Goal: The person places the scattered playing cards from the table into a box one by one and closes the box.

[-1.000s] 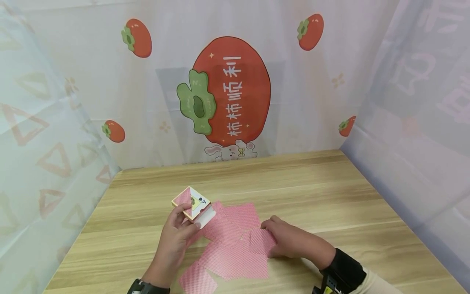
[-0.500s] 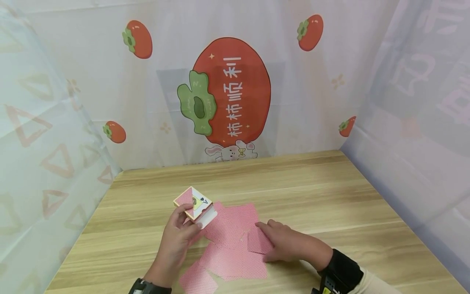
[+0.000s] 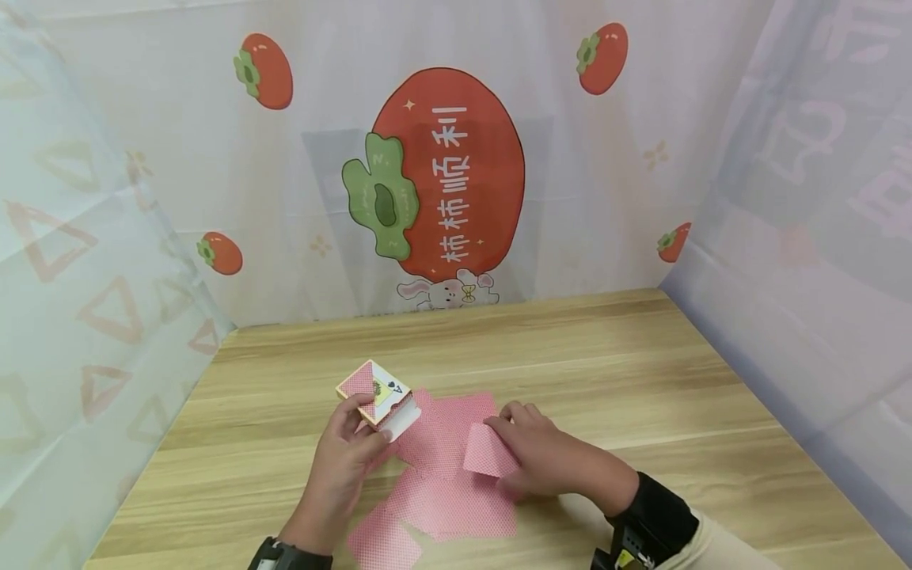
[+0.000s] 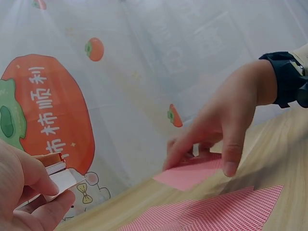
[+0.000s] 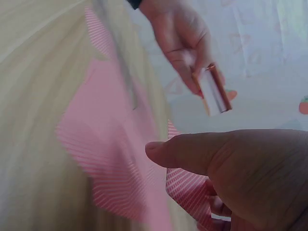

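Observation:
My left hand (image 3: 342,459) grips a playing-card box (image 3: 378,388) with an ace of spades printed on its face. The box's end flap hangs open, and cards show inside its mouth in the left wrist view. Above the scattered playing cards (image 3: 442,503), my right hand (image 3: 549,455) pinches a playing card (image 3: 486,450) between thumb and fingers. That card (image 4: 187,174) is tilted and raised off the spread in the left wrist view. All the cards have red-and-white patterned backs facing up. Part of the spread lies hidden behind both hands.
A wood-grain table (image 3: 613,356) carries everything. Behind it hangs a white cloth (image 3: 591,182) printed with persimmons, and similar cloth closes both sides. One card (image 3: 385,542) sits at the near left of the spread.
My right hand has slid slightly left, and the card in it has lifted and tilted over the spread. The left hand and the box stay almost still.

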The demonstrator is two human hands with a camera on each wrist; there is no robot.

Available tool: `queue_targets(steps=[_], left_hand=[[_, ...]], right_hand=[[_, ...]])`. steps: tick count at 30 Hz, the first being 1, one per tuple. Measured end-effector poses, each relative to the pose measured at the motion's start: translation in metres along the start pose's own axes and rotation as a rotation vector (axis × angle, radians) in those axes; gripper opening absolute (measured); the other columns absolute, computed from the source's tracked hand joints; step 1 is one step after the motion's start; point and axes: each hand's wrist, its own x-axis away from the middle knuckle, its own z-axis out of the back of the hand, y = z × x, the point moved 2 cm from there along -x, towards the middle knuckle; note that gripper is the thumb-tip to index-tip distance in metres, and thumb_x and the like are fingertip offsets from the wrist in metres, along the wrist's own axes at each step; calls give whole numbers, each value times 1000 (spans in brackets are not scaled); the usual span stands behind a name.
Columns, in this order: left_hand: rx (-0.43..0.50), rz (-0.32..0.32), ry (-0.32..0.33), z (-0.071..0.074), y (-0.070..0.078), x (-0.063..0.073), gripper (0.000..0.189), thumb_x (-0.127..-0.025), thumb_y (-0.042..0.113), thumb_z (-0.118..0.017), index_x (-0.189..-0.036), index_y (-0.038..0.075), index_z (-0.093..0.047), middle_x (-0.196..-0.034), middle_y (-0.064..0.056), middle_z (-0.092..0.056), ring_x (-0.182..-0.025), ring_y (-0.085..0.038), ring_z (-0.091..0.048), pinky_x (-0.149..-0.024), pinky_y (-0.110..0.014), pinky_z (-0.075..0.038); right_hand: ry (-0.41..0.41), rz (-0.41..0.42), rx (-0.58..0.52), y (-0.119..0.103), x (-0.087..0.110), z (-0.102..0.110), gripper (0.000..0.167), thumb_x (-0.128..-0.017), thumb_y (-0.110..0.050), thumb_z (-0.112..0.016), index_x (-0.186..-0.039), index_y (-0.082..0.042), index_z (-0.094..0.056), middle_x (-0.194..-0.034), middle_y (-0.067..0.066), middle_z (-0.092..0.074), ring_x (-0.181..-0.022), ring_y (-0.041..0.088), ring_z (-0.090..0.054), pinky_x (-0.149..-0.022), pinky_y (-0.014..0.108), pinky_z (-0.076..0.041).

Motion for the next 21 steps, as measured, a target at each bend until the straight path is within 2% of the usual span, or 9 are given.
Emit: queue_targets(steps=[3, 7, 11, 21], left_hand=[[2, 1, 1, 0, 0, 0, 67, -86, -15, -58, -143, 12, -35, -151, -14, -36, -128, -29, -51, -98, -48, -53], [3, 2, 1, 0, 0, 0, 68, -86, -16, -58, -143, 12, -35, -152, -15, -35, -128, -29, -50, -98, -48, -53], [-2, 2, -2, 1, 0, 0, 68, -86, -15, -58, -144, 13, -34, -152, -15, -33, -129, -29, -50, -99, -48, -53], [6, -17, -8, 0, -2, 1, 67, -85, -16, -58, -143, 10, -35, -152, -16, -34, -129, -29, -50, -97, -43, -54]], right_hand=[[44, 24, 2, -7, -4, 6, 75, -83, -34, -79, -147, -10, -48, -123, -3, -44, -111, 16, -39, -86, 31, -45], [91, 56, -42, -18, -9, 14, 72, -83, -31, -82, -146, -15, -51, -121, -2, -48, -109, 15, -42, -82, 28, -48], [111, 70, -56, -28, -13, 21, 63, -83, -31, -83, -140, -22, -57, -121, -2, -52, -102, 13, -45, -76, 25, -48], [143, 79, -40, -48, -21, 31, 53, -82, -39, -85, -129, -27, -65, -120, -7, -57, -94, 9, -50, -73, 23, -49]])
